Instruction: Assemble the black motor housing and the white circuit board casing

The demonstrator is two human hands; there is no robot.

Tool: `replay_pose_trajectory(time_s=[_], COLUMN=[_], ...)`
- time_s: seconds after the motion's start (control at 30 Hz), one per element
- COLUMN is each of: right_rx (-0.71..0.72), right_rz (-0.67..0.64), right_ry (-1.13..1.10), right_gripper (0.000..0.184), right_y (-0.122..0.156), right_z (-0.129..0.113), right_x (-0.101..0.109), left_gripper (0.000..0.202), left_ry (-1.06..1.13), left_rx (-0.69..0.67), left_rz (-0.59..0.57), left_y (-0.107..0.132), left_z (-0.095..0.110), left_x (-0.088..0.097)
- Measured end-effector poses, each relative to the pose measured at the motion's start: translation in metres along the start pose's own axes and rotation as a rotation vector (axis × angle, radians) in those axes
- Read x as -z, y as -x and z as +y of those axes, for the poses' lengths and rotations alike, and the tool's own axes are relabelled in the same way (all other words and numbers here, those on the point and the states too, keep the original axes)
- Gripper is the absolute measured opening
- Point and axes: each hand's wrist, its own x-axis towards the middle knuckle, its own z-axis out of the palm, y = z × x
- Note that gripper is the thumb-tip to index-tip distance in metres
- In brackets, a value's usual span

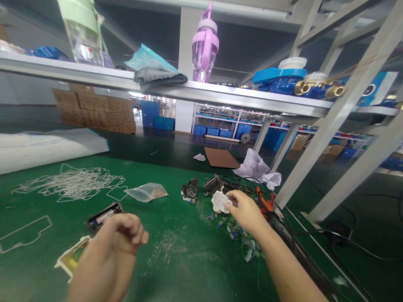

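My right hand (247,212) reaches out over the green table (176,260) and grips a small white plastic part (219,201) at its fingertips, above a heap of thin wires with blue ends (241,239). My left hand (118,243) hovers near the front with its fingers curled in; nothing shows in it. Just beyond it lies a black module holding a cylindrical cell (103,216), and a white-framed circuit board (73,256) lies partly hidden under that hand. Two dark motor-like units (190,188) (213,183) sit past the white part.
A clear bag of small parts (147,192) and a tangle of white gasket loops (74,184) lie at the left. An orange-handled tool (264,201), crumpled paper (256,167), white frame posts (327,126) and a shelf with bottles (205,42) stand to the right and above.
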Motion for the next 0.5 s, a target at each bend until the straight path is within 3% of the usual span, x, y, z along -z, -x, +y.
replay_pose_trajectory(time_s=[0.1, 0.23, 0.37, 0.5], right_rx=[-0.024, -0.029, -0.074, -0.22], right_rz=[0.01, 0.02, 0.067, 0.168], right_ry=[0.135, 0.204, 0.091, -0.233], right_gripper=[0.032, 0.038, 0.042, 0.052], right_y=[-0.033, -0.042, -0.043, -0.05], right_z=[0.014, 0.026, 0.033, 0.048], right_x=[-0.049, -0.088, -0.097, -0.085], left_gripper=[0.031, 0.035, 0.037, 0.039], left_ry=[-0.05, -0.255, -0.395, -0.574], left_rx=[0.038, 0.022, 0.026, 0.048], left_rz=[-0.052, 0.022, 0.017, -0.102], left_y=[-0.011, -0.021, -0.021, -0.014], left_z=[-0.038, -0.073, -0.079, -0.077], left_x=[-0.003, 0.02, 0.037, 0.033])
